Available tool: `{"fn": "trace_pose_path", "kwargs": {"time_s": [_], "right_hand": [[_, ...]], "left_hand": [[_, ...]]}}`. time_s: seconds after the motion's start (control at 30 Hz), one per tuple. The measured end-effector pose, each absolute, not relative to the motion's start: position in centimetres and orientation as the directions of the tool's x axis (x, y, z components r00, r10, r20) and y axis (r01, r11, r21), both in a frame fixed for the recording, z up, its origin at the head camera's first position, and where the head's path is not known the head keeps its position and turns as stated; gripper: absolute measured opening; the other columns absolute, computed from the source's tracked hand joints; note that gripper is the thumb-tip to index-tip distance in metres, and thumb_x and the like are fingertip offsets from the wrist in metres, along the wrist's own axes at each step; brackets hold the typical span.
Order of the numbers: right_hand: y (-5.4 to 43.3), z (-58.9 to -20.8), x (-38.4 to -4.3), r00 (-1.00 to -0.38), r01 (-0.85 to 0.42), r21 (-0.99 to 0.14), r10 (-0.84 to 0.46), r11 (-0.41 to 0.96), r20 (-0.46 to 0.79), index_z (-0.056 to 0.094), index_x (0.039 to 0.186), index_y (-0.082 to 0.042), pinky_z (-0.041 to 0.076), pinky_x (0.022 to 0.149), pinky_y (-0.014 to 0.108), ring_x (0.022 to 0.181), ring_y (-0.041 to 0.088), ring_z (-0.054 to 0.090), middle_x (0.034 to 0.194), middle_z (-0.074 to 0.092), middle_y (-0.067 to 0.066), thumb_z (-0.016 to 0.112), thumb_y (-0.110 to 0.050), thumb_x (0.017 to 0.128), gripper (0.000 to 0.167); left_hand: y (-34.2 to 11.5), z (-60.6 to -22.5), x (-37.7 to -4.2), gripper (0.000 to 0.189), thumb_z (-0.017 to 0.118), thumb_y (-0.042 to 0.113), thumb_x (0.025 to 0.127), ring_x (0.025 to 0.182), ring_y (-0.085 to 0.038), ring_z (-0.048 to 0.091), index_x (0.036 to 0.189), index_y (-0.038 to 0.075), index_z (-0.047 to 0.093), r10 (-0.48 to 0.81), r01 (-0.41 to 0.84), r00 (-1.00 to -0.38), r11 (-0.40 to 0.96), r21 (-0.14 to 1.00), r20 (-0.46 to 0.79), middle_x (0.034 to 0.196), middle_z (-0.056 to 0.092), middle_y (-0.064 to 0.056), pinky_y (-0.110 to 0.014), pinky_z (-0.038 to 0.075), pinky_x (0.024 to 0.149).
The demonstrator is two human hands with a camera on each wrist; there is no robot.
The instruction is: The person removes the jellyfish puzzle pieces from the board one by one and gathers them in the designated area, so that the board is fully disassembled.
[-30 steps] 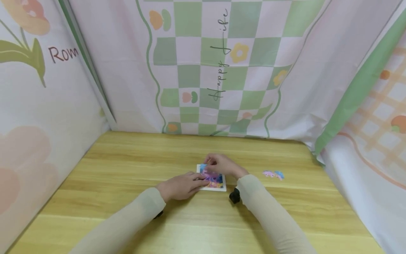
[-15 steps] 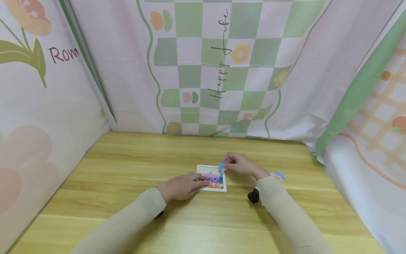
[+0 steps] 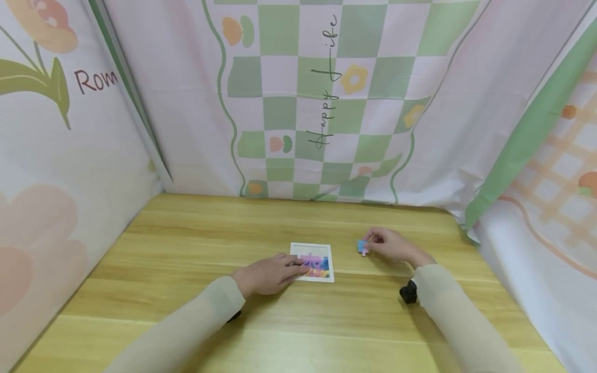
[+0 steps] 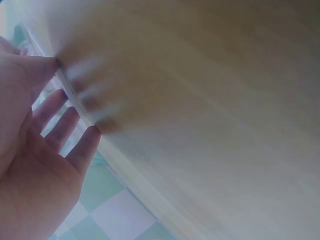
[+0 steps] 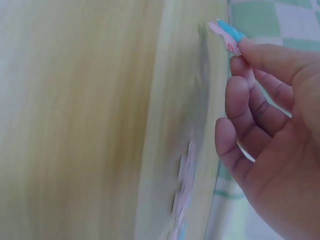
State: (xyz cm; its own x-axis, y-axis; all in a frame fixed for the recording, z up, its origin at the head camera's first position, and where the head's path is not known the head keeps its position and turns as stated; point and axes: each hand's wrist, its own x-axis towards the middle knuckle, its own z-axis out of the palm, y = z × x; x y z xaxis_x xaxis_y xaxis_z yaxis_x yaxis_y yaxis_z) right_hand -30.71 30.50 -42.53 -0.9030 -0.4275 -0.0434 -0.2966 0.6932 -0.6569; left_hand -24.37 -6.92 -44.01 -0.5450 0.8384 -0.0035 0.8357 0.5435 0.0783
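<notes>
A small white-framed jigsaw puzzle [image 3: 311, 262] lies flat on the table, its lower part filled with pink, blue and yellow pieces and its upper part bare. My left hand [image 3: 268, 274] rests at its left side, fingers extended over the filled pieces. To the right of the frame, my right hand [image 3: 394, 246] pinches a blue and pink puzzle piece [image 3: 362, 247] between thumb and forefinger. The right wrist view shows this piece [image 5: 230, 37] tilted at the fingertips. Loose puzzle pieces [image 5: 185, 180] lie on the table below that hand; in the head view the hand hides them.
The wooden table [image 3: 196, 228] reaches back to a checked curtain [image 3: 308, 114]. Printed cloth [image 3: 70, 155] borders it on the left, and more hangs along the right. Dark wrist camera mounts [image 3: 408, 292] sit under the sleeves.
My right hand has moved right, away from the puzzle frame, carrying the blue and pink puzzle piece. The frame's upper part now shows bare. My left hand has stayed in place.
</notes>
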Motion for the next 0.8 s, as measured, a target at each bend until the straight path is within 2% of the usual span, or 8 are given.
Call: {"fn": "trace_pose_path", "kwargs": {"time_s": [0.13, 0.3, 0.5, 0.8], "right_hand": [[31.9, -42.6, -30.5, -0.903, -0.247, -0.683, -0.418, 0.687, -0.094, 0.065, 0.112, -0.002, 0.04, 0.045, 0.024, 0.055, 0.012, 0.045, 0.084, 0.062, 0.01, 0.063, -0.02, 0.101, 0.021], [33.1, -42.8, -30.3, -0.892, -0.252, -0.694, -0.439, 0.674, -0.103, 0.064, 0.109, -0.002, 0.042, 0.047, 0.024, 0.059, 0.015, 0.051, 0.08, 0.061, 0.01, 0.063, -0.018, 0.1, 0.018], [33.6, -42.6, -30.1, -0.891, -0.206, -0.704, -0.427, 0.68, -0.152, 0.063, 0.105, -0.002, 0.039, 0.045, 0.023, 0.056, 0.013, 0.048, 0.073, 0.057, 0.009, 0.064, -0.016, 0.099, 0.015], [33.4, -42.2, -30.1, -0.891, -0.145, -0.678, -0.394, 0.72, -0.228, 0.065, 0.109, -0.001, 0.034, 0.045, 0.023, 0.055, 0.012, 0.041, 0.074, 0.058, 0.009, 0.064, -0.024, 0.101, 0.024]], "left_hand": [[-7.0, -44.0, -24.4, 0.043, 0.045, 0.02, 0.109, 0.135, -0.029, 0.046, 0.152, 0.014, 0.046, 0.843, 0.84, -0.539, 0.537, 0.075, 0.003, 0.148, 0.049, -0.012, -0.039, 0.039, 0.112], [-7.0, -44.1, -24.4, 0.043, 0.045, 0.02, 0.109, 0.134, -0.028, 0.047, 0.152, 0.014, 0.046, 0.85, 0.849, -0.527, 0.525, 0.06, 0.015, 0.148, 0.049, -0.012, -0.038, 0.04, 0.112], [-6.9, -43.9, -24.3, 0.043, 0.045, 0.021, 0.109, 0.134, -0.029, 0.048, 0.152, 0.014, 0.046, 0.849, 0.848, -0.529, 0.527, 0.061, 0.013, 0.148, 0.049, -0.012, -0.038, 0.04, 0.111], [-6.9, -43.8, -24.2, 0.044, 0.044, 0.022, 0.109, 0.135, -0.028, 0.046, 0.152, 0.015, 0.045, 0.839, 0.837, -0.544, 0.543, 0.07, -0.002, 0.149, 0.048, -0.012, -0.039, 0.039, 0.112]]}}
